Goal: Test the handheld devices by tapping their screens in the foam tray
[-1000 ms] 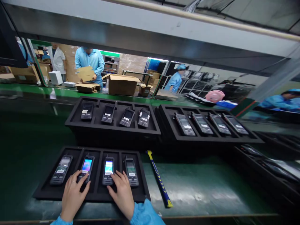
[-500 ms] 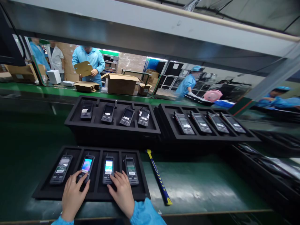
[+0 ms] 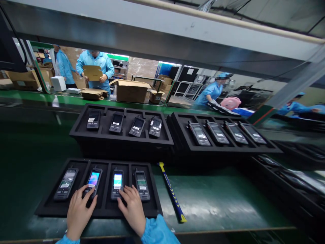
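Hands: two, both bare, with pale blue sleeves at the wrists, reaching in from the lower edge of my view.
Left hand: fingers spread loosely over the lower part of the second phone; I see contact there, nothing clutched.
Right hand: fingers fanned, wide, tips at the lower right of the third phone; it closes around nothing.
Near tray: one, black, four compartments, a phone in each; both touched phones lie here.
Lit screens: two, on the second and third; the first phone and fourth phone look dark.
Back trays: two side by side, left and right, four phones each.
Right-edge tray: phones inside, too blurred for me to count.
Rod: one, blue and yellow, just right of the near tray on the green bench.
Background: one pink basin; one co-worker holding one cardboard sheet.
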### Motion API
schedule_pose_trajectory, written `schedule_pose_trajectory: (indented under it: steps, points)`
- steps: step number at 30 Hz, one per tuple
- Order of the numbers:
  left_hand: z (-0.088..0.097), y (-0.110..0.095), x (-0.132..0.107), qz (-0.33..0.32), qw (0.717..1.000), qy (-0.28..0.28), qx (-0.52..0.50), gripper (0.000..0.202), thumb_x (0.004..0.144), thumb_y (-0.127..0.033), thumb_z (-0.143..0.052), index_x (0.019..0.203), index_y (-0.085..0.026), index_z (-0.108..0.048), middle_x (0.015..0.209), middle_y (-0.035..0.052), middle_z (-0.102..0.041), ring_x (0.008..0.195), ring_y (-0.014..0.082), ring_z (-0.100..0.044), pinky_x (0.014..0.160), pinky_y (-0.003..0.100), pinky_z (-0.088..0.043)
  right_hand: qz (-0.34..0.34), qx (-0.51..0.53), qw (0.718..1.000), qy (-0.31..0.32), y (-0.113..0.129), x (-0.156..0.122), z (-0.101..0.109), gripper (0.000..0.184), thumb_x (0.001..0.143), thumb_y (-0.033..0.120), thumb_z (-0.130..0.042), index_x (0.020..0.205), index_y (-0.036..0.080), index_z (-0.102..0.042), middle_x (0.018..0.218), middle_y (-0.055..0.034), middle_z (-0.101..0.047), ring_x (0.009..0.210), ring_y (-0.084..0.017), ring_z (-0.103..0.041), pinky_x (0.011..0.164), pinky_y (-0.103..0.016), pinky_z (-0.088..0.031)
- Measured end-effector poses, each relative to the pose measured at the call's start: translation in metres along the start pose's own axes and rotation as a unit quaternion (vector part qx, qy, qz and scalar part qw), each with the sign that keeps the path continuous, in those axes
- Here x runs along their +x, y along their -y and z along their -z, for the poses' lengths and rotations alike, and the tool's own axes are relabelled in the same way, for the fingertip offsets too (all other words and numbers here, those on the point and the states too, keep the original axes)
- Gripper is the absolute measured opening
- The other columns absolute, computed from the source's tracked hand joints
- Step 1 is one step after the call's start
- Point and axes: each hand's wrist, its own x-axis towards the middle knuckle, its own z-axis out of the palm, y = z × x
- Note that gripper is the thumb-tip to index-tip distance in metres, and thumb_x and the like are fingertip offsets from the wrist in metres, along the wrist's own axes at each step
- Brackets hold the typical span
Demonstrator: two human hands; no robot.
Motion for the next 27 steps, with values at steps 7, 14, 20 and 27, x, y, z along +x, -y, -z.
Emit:
schedule_pose_trajectory:
  steps: [7, 14, 20, 27]
  points:
    - [-0.002, 0.003, 0.001, -0.025, 0.999, -0.027, 0.005, 0.03, 0.084, -0.04, -0.057, 0.106, -0.022, -0.068, 0.114, 0.0096, -0.058, 0.1, 0.0242, -0.056, 0.084, 0.041, -0.052, 0.003, 0.023, 1.0, -0.021, -0.004, -0.001, -0.005, 0.029, 0.086, 0.013, -0.06, 0.114, 0.021, -0.066, 0.109, -0.0062, -0.067, 0.109, -0.027, -0.058, 0.102, -0.058, -0.042]
    - [-0.001, 0.003, 0.001, -0.024, 0.999, -0.028, 0.016, 0.028, 0.085, -0.039, -0.056, 0.106, -0.023, -0.067, 0.114, 0.0086, -0.058, 0.1, 0.0238, -0.056, 0.084, 0.041, -0.052, -0.014, 0.024, 1.0, -0.001, -0.001, -0.001, -0.003, 0.031, 0.085, 0.008, -0.058, 0.113, 0.02, -0.063, 0.11, -0.0064, -0.066, 0.112, -0.027, -0.055, 0.103, -0.059, -0.04]
    - [-0.002, 0.003, 0.001, -0.028, 0.999, -0.029, 0.021, 0.03, 0.084, -0.039, -0.058, 0.108, -0.024, -0.066, 0.115, 0.0083, -0.057, 0.1, 0.0233, -0.056, 0.084, 0.039, -0.05, -0.067, -0.028, 0.997, 0.025, 0.001, 0.025, -0.002, 0.044, 0.081, 0.013, -0.067, 0.12, 0.007, -0.049, 0.117, -0.0169, -0.058, 0.116, -0.03, -0.052, 0.109, -0.059, -0.033]
    - [0.0, 0.003, 0.002, -0.03, 0.999, -0.028, 0.022, 0.028, 0.084, -0.037, -0.058, 0.108, -0.025, -0.066, 0.114, 0.0077, -0.057, 0.1, 0.0223, -0.056, 0.083, 0.038, -0.05, -0.068, -0.059, 0.994, 0.059, -0.003, 0.043, -0.01, 0.048, 0.087, 0.021, -0.066, 0.13, 0.009, -0.048, 0.12, -0.0142, -0.059, 0.118, -0.03, -0.049, 0.109, -0.059, -0.03]
